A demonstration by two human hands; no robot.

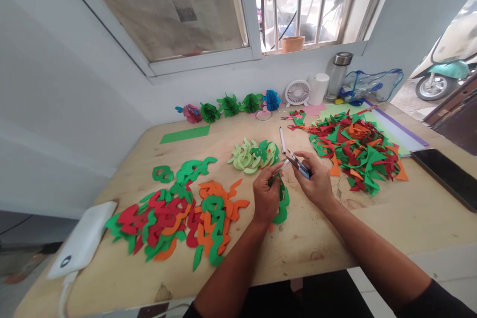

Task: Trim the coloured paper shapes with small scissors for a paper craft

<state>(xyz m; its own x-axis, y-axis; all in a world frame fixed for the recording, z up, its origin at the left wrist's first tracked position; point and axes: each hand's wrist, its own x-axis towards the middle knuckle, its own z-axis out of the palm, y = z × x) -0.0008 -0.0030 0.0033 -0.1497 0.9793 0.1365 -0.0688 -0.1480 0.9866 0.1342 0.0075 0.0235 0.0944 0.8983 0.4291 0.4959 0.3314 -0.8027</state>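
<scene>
Near the middle of the table, my left hand is closed on a green paper cutout that hangs below its fingers. A small white piece shows at its fingertips. Close on its right, my right hand grips a stapler-like tool with a dark top and a blue lower part, its tip pointing at the left fingertips. A white pen lies just beyond the hands. Light green curled cutouts are heaped behind my left hand.
Red, green and orange cutouts pile up at the left beside a white power bank. Scraps heap at the right, near a black phone. Paper flowers, a small fan and a bottle line the wall.
</scene>
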